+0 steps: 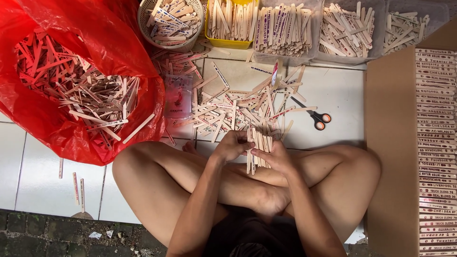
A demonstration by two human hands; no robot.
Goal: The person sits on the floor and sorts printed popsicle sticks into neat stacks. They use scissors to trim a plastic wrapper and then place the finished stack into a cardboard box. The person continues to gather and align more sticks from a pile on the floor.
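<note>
Bundle: a sheaf of flat wooden sticks (261,145), pale and thin with rounded ends, stands upright over the crossed legs, just in front of the floor heap.
Right hand: the right hand (275,158) wraps the sheaf from below, fingers closed around it.
Left hand: the left hand (232,145) presses on the sheaf's side, fingers curled onto the sticks.
Heap: a loose pile of printed sticks (238,107) lies criss-cross on the floor.
Bag: a crinkled, glossy red plastic bag (81,28) lies open, full of sticks.
Containers: a round white basket (145,21), a yellow tub (228,44) and clear tubs (285,57) hold sorted sticks.
Scissors: black blades with orange-ringed handles (316,117) lie beside the heap.
Box: a cardboard box (388,143) holds sticks stacked in a neat column.
Floor: smooth white tiles (43,166) with dark grout, rough stone at the near edge.
</note>
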